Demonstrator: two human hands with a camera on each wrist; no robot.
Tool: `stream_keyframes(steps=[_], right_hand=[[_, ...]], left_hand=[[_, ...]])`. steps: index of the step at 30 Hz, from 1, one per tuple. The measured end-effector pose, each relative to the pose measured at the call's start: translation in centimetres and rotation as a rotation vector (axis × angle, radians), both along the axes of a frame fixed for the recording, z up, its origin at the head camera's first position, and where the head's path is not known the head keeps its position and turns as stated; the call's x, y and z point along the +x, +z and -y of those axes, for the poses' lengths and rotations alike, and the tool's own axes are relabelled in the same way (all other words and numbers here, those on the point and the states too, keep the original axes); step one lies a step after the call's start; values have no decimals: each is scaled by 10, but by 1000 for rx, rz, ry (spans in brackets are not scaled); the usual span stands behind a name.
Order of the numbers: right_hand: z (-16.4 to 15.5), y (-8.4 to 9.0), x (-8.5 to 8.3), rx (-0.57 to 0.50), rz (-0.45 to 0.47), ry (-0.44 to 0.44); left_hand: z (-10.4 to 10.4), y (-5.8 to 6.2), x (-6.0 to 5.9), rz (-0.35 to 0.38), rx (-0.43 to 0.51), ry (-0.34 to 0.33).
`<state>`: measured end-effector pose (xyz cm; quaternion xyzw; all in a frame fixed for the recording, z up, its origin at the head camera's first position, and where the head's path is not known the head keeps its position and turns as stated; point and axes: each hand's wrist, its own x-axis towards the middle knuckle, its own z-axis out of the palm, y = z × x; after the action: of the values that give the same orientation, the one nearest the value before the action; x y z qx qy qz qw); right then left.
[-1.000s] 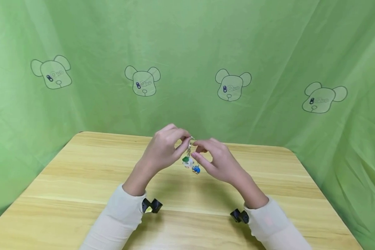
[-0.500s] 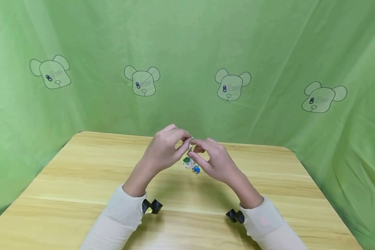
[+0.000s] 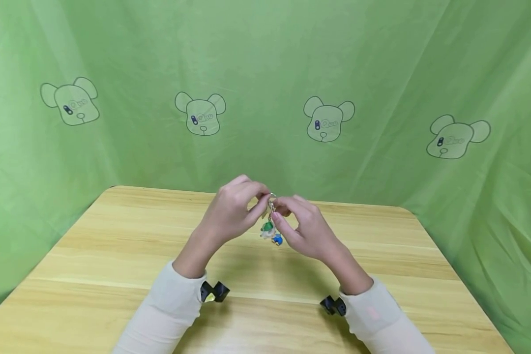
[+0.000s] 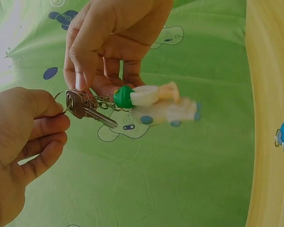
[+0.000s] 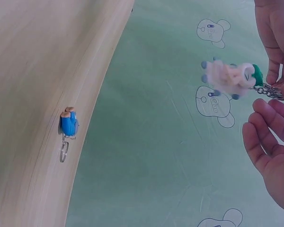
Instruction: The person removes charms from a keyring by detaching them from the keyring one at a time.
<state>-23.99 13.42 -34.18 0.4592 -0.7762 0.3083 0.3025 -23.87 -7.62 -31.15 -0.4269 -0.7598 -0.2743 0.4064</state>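
Left hand: pinches key ring above the table.
Right hand: fingers curled, pinching the ring beside the key.
Figure charm: dangles below the ring.
Blue charm: lies on the table.

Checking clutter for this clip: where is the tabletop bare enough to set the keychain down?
The wooden table is bare left of the left hand and right of the right hand. It is crowded mid-table: a small blue charm lies under the hanging white figure keychain.

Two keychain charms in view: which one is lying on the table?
The small blue charm with its own ring lies on the wooden table; the white green-capped figure charm hangs between both hands.
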Motion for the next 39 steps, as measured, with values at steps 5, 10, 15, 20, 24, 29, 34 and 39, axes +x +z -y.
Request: stream_keyframes(steps=[5, 10, 15, 20, 24, 29, 34, 39], right_hand=[[1, -1, -1, -15, -6, 3], [2, -4, -2, -34, -8, 13], [5, -7, -3, -39, 33, 35], [8, -8, -1, -58, 57, 31], [9, -6, 1, -83, 35, 15], [7, -4, 0, -118, -82, -27], [6, -3, -2, -163, -261, -86], [6, -1, -2, -191, -321, -103]], left_hand=[[0, 0, 0, 0, -4, 2], [0, 1, 1, -3, 0, 5], [0, 1, 1, -7, 4, 1], [-1, 0, 0, -12, 9, -8], [-1, 1, 1, -11, 6, -6], [0, 2, 0, -19, 15, -1], [-1, 2, 0, -19, 20, 0], [-1, 2, 1, -16, 22, -3]])
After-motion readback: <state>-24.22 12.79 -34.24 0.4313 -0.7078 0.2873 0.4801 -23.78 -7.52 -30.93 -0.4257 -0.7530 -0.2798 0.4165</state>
